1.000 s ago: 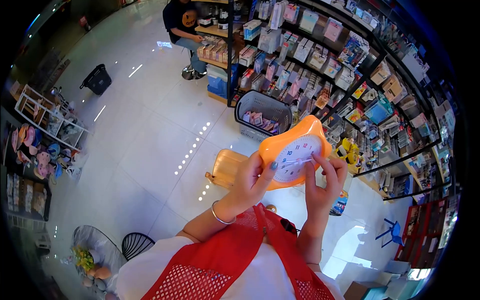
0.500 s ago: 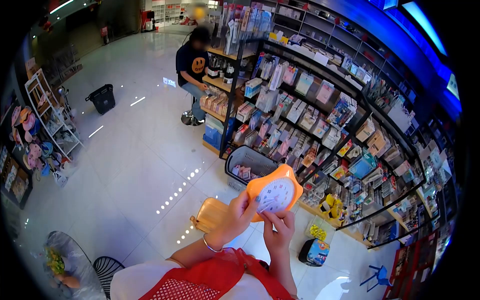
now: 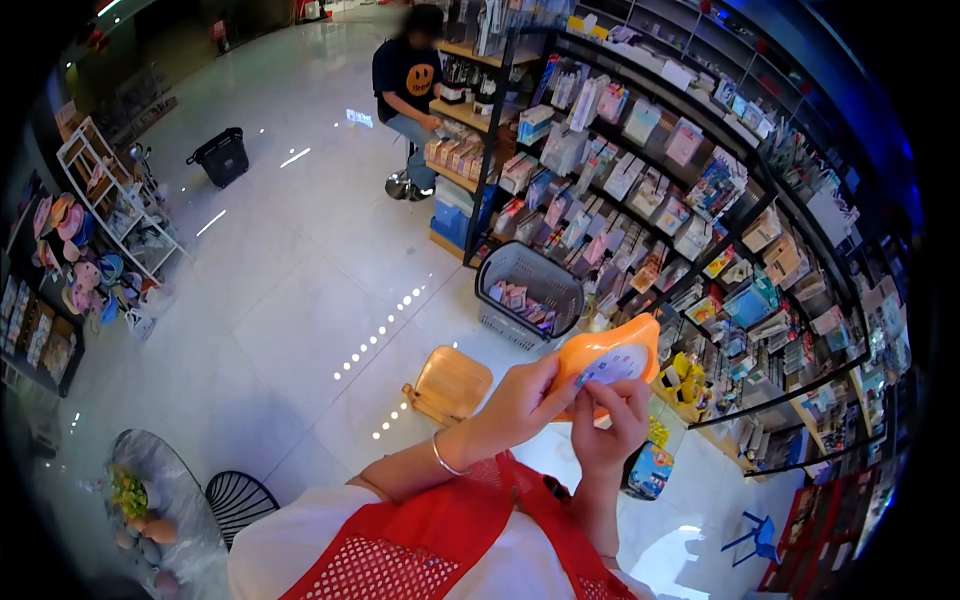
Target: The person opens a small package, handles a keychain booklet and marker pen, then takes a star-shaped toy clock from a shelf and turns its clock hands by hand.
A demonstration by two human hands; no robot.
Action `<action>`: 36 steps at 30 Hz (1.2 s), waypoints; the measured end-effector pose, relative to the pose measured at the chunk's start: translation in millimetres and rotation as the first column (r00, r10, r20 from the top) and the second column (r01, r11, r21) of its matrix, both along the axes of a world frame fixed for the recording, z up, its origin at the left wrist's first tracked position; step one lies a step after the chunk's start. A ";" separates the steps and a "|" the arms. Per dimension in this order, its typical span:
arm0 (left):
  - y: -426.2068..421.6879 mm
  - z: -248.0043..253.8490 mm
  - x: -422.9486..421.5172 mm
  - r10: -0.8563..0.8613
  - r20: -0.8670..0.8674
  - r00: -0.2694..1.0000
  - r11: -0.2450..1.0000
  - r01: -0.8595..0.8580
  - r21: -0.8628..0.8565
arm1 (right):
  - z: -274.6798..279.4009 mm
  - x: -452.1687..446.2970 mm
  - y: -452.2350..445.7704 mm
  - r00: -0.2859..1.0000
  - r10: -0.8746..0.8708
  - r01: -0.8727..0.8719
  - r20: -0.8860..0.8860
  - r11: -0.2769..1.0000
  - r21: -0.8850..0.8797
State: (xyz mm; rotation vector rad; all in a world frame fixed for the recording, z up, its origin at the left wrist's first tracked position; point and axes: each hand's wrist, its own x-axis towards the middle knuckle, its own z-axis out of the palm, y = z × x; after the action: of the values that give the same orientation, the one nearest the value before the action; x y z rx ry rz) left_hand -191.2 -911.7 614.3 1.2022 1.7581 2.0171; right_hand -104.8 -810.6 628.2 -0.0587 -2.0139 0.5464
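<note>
An orange clock with a white numbered dial is held up in front of me, its face tilted. My left hand grips the clock's left side, thumb over the dial's edge. My right hand is at the lower edge of the face, fingertips pinched together beside the left thumb. Whatever lies between those fingertips is too small to make out. Below and left of the clock, a small wooden stool stands on the floor. Just beyond the clock sits a grey basket with packaged goods in it.
Shelves of packaged goods fill the right side. A person sits on a stool at the shelf end. A black basket stands on the floor, a marble-look table at lower left. A blue stool is at lower right.
My view has tilted down and shifted, so the surroundings sit higher or further right. The clock and both hands have moved right in view, and its face is turned more edge-on.
</note>
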 end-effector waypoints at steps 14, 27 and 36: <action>-10.5 -2.5 -7.1 -0.024 -0.286 0.958 0.997 0.001 -0.081 | 18.8 12.2 11.2 0.994 0.042 0.014 0.101 0.867 -0.498; -26.4 -12.8 -11.8 0.096 -0.207 0.974 0.989 -0.116 -0.090 | 8.7 10.0 2.9 0.978 -0.048 0.137 0.201 0.877 -0.459; -33.8 -3.3 -5.0 0.084 -0.211 0.974 0.991 -0.103 -0.081 | -3.3 18.3 7.1 0.985 -0.171 0.175 0.036 0.976 -0.130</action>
State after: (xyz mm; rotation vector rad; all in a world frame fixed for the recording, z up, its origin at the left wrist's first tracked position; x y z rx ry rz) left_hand -196.2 -945.5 611.0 1.3670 2.0158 1.8956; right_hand -86.5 -803.5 624.9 -0.3206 -1.9711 0.5695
